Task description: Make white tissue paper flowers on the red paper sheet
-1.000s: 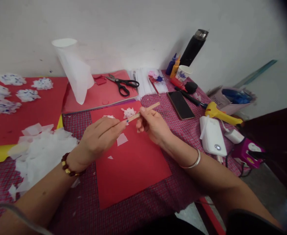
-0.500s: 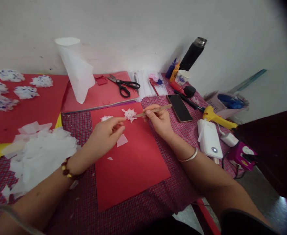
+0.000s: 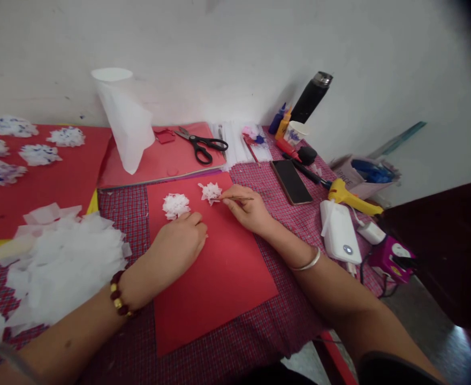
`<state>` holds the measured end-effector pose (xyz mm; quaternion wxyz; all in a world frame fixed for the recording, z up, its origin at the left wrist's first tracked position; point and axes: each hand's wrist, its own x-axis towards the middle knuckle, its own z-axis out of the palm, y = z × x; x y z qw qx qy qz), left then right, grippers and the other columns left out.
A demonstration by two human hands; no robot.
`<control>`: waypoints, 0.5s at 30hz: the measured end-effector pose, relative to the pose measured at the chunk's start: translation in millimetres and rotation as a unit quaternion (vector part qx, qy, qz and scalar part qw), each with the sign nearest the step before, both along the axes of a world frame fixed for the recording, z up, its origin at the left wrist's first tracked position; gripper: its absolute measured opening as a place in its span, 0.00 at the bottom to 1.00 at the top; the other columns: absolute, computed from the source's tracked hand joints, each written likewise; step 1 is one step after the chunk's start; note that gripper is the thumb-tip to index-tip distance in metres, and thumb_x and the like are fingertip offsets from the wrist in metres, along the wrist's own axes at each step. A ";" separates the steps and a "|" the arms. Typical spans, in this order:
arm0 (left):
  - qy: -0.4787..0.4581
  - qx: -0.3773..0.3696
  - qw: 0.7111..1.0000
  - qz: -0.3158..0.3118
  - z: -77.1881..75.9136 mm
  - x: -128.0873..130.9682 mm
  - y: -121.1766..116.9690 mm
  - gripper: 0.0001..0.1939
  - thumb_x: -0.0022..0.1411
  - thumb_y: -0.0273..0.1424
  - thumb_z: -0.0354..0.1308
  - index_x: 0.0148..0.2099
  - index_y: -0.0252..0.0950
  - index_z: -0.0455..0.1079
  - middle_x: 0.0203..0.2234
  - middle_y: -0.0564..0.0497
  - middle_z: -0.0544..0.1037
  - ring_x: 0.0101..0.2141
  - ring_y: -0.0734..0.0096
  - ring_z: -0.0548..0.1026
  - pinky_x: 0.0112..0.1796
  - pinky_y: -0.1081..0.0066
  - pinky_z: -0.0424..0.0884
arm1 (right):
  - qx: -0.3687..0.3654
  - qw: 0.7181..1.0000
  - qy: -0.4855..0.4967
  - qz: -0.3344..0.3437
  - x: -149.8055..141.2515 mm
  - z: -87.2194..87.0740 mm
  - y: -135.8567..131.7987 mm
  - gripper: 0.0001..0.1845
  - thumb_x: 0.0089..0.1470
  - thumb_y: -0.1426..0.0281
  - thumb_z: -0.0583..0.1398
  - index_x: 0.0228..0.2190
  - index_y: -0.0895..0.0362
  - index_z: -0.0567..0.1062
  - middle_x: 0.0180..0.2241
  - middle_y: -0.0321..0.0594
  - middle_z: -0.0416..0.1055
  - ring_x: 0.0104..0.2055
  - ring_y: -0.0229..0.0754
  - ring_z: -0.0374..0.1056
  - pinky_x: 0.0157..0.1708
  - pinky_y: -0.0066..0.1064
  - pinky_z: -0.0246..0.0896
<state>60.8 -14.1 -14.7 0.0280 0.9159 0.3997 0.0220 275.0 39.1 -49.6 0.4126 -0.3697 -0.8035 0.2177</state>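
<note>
My right hand (image 3: 248,210) pinches a wooden craft stick (image 3: 239,198), whose far end reaches the edge of a small white paper tuft (image 3: 210,192). This tuft sits near the top of a red sheet (image 3: 215,289). To its left is a fuller white paper tuft (image 3: 175,205). Just below that one, my left hand (image 3: 179,243) rests low over the red sheet with its fingers curled and closed. Its fingertips cover the spot where a white paper square lay; only a sliver of white shows beside them, so what they hold is hidden.
A pile of white paper squares (image 3: 69,262) lies left of my forearm. Blue-flecked paper flowers (image 3: 39,154) sit on another red sheet. Behind are scissors (image 3: 203,144) and a white paper roll (image 3: 125,123). To the right are a phone (image 3: 291,182), power bank (image 3: 340,232) and yellow glue gun (image 3: 351,199).
My left hand has come away from the stick and dropped onto the red sheet, its fingers closing over the paper square. My right hand has lowered the stick to the small tuft.
</note>
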 end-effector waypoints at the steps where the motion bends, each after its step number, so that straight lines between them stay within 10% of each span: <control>1: 0.003 0.003 1.000 -0.001 0.3 0.6 -0.2 0.12 0.66 0.25 0.50 0.35 0.32 0.75 0.33 0.43 0.75 0.35 0.60 0.73 0.33 0.65 0.68 | 0.003 1.000 -0.003 0.002 0.1 0.0 0.3 0.09 0.62 0.69 0.56 0.39 0.53 0.76 0.36 0.41 0.75 0.38 0.43 0.70 0.41 0.36 0.62; 15: -0.013 -0.065 0.998 0.012 6.1 -1.8 6.2 0.15 0.68 0.28 0.46 0.37 0.32 0.74 0.36 0.42 0.75 0.38 0.58 0.73 0.37 0.62 0.69 | -0.014 0.999 -0.006 -0.036 -4.4 6.4 -2.7 0.10 0.63 0.68 0.55 0.37 0.54 0.77 0.36 0.41 0.75 0.38 0.41 0.70 0.41 0.35 0.62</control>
